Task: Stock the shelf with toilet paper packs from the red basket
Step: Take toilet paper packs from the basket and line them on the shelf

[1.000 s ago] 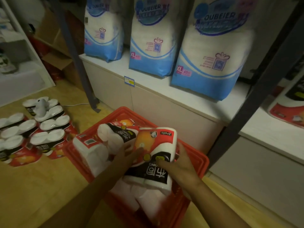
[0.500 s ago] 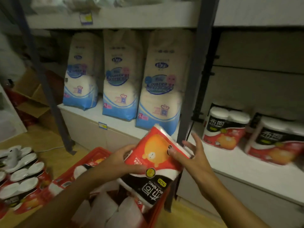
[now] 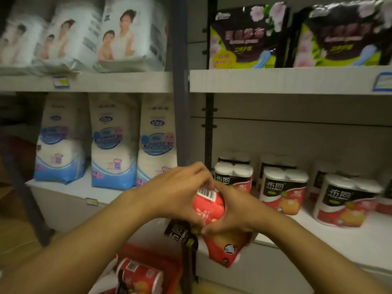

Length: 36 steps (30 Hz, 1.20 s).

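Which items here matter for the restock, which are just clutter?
Job:
- held toilet paper pack, gripped by left hand and right hand
- red basket with more packs
- lower right shelf, packs already standing there

Not the job:
- blue-and-white bags
- white packs upper left
- black flowered packs upper right

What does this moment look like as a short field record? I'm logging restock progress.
held item: toilet paper pack, red and black wrap, tilted
left hand: on the pack's top and left side
right hand: on its right side
pack position: in the air, at the front edge of the lower shelf
already shelved: matching packs standing upright, at least two rows deep
red basket: below, with at least one pack left inside
neighbouring bay: blue and white bags
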Tool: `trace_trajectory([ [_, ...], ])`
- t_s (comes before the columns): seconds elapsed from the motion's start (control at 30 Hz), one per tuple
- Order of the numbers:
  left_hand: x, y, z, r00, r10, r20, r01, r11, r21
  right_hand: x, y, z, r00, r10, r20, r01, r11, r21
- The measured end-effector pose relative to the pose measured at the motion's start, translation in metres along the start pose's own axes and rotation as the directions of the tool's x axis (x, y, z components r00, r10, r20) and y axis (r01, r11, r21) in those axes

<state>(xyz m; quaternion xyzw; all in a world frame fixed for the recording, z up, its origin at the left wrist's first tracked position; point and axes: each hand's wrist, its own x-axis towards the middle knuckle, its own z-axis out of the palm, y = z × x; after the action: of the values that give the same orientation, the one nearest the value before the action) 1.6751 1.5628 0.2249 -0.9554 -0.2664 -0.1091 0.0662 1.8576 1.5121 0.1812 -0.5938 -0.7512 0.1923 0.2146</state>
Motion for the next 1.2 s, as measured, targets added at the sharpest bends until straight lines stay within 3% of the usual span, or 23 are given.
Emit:
trace_trajectory([
  [0.03,0.002,0.003,0.002,0.997,-0.003,-0.079,0.001,1.0,-0.029,-0.006,0.006,-0.006,0.998,0.041,-0.052,-0.037,0.996,0.082],
  [0.1,0.003,0.008,0.008,0.974,-0.085,-0.209,0.031,0.968,-0.249,-0.021,0.02,-0.015,0.976,0.145,-0.164,-0.08,0.934,0.347],
  [0.17,0.007,0.011,0.016,0.93,-0.251,-0.268,0.054,0.816,-0.576,-0.036,0.036,-0.021,0.931,0.249,-0.265,-0.046,0.803,0.594],
  [0.23,0.016,0.016,0.025,0.902,-0.413,-0.127,0.112,0.509,-0.854,-0.045,0.049,-0.025,0.881,0.352,-0.317,0.006,0.661,0.75],
  [0.27,0.021,0.02,0.028,0.903,-0.429,-0.009,0.163,0.363,-0.918,-0.048,0.054,-0.027,0.854,0.401,-0.332,0.023,0.609,0.793],
  [0.3,0.025,0.024,0.032,0.913,-0.399,0.086,0.2,0.255,-0.946,-0.051,0.058,-0.028,0.833,0.437,-0.341,0.042,0.563,0.825],
  [0.37,0.036,0.033,0.041,0.941,-0.304,0.15,0.207,0.167,-0.964,-0.056,0.065,-0.031,0.821,0.456,-0.345,0.087,0.497,0.864],
  [0.53,0.072,0.056,0.057,0.949,-0.292,0.118,0.169,0.157,-0.973,-0.081,0.089,-0.042,0.82,0.453,-0.35,0.078,0.518,0.852],
  [0.67,0.105,0.081,0.077,0.954,-0.264,0.139,0.182,0.146,-0.972,-0.116,0.123,-0.058,0.805,0.458,-0.377,0.022,0.613,0.79],
  [0.87,0.177,0.171,0.108,0.981,-0.122,0.148,0.161,0.105,-0.981,-0.188,0.191,-0.094,0.646,0.573,-0.504,-0.027,0.677,0.735],
  [1.2,0.31,0.323,0.18,0.995,-0.022,0.101,0.103,0.154,-0.983,-0.289,0.328,-0.15,0.465,0.638,-0.614,-0.073,0.719,0.691],
])
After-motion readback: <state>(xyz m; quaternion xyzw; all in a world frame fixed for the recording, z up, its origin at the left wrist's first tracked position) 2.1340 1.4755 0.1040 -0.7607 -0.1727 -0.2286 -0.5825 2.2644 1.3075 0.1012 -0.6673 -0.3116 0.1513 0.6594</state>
